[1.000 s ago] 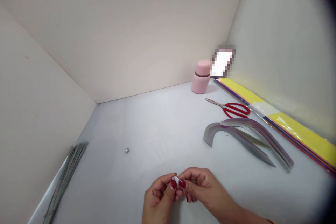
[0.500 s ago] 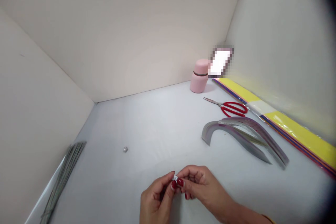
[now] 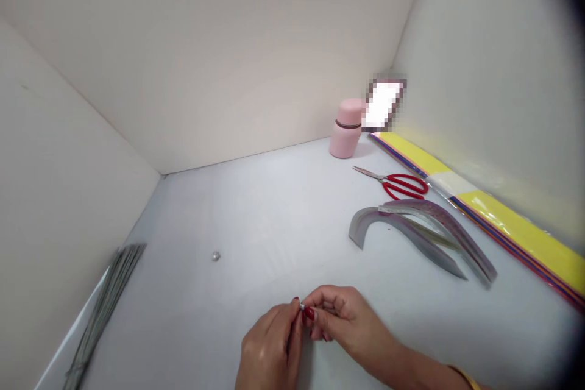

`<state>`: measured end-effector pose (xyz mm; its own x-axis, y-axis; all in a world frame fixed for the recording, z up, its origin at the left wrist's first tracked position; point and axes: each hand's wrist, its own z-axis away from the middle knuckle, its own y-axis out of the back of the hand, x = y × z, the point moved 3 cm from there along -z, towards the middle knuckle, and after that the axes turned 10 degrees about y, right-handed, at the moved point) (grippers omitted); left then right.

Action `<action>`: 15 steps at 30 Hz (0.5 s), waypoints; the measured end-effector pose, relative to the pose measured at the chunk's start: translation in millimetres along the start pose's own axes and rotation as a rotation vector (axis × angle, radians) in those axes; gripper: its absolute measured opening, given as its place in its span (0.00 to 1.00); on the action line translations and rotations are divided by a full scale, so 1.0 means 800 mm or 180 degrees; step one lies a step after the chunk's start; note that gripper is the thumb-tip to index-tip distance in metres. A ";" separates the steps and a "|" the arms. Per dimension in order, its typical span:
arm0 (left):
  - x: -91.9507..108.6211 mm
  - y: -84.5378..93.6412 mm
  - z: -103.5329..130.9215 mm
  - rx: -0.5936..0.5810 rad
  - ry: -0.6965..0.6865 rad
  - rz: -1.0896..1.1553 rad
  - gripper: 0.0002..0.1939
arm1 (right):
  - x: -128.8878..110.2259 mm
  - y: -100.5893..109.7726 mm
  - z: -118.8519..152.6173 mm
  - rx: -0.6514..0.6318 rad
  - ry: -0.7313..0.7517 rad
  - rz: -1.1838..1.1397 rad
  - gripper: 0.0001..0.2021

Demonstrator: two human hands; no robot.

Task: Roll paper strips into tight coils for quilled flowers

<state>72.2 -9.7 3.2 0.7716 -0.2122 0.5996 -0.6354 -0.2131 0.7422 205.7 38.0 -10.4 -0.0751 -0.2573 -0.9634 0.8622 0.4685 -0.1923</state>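
My left hand (image 3: 272, 341) and my right hand (image 3: 347, 326) meet at the front of the white table. Between their pinched fingertips is a tiny whitish folded piece (image 3: 301, 306), mostly covered by the fingers; its kind cannot be made out. Both hands are closed on it, thumbs and forefingers nearly touching. A small silvery white piece (image 3: 216, 256) lies alone on the table, left of and beyond my left hand. To the right, beyond my right hand, lie curved grey-purple paper strips (image 3: 411, 222).
Red-handled scissors (image 3: 395, 183) lie behind the strips, with a pink flask (image 3: 346, 128) at the back. Packs of coloured paper (image 3: 503, 216) run along the right wall. A bundle of thin grey-green stems (image 3: 107, 311) lies at the left edge. A blurred-out bright rectangle (image 3: 382, 103) stands in the corner.
My left hand has rolled over so its back now shows more, its fingers closing further round the tiny piece. Less of the piece is visible. The view has shifted slightly.
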 end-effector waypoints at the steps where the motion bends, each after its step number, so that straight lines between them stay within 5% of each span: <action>1: 0.000 -0.001 0.000 0.0026 0.0029 -0.0030 0.10 | 0.000 0.000 0.000 -0.0005 0.0003 0.0044 0.10; 15: 0.006 -0.002 -0.002 0.0051 0.0291 -0.0298 0.09 | 0.000 0.002 0.004 -0.0025 0.0177 0.0411 0.08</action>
<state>77.2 -8.6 5.3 0.8267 -0.1029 0.5532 -0.5602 -0.2432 0.7919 208.9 36.5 -10.1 0.0085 -0.1474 -0.9890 0.8626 0.5013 -0.0673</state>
